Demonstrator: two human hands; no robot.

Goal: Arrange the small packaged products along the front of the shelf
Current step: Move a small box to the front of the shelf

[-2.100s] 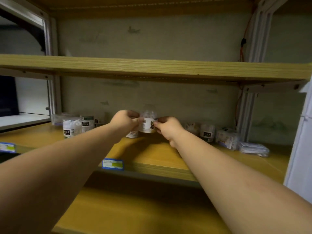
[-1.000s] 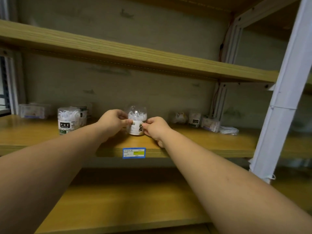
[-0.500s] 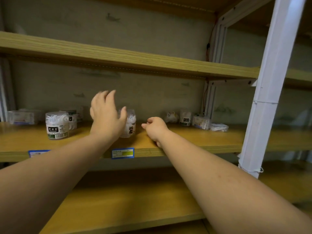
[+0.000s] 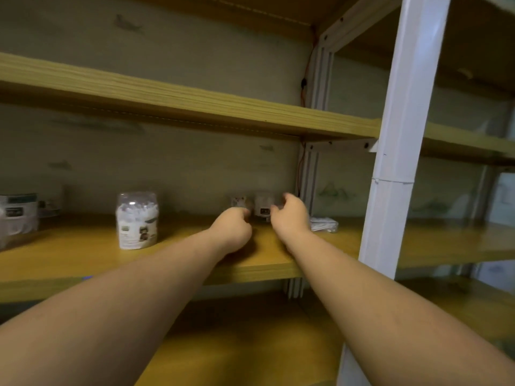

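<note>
A clear jar of cotton swabs [image 4: 136, 221] stands alone on the middle shelf board [image 4: 69, 254], left of my arms. Two small white packaged products [image 4: 238, 201] [image 4: 263, 208] sit at the back of the shelf near the wall. My left hand [image 4: 231, 229] is just in front of them with its fingers curled, and I see nothing in it. Beside the right-hand product, my right hand [image 4: 291, 215] has its fingers loosely bent and blurred, with no clear grip on it.
More round containers [image 4: 16, 215] stand at the far left of the shelf. A flat white packet [image 4: 323, 224] lies right of my right hand. A white upright post [image 4: 395, 162] rises close on the right. Wooden boards run above and below.
Both hands let go of the cotton swab jar, which now stands on the shelf. They moved right and back toward the small products by the wall. The view swung right.
</note>
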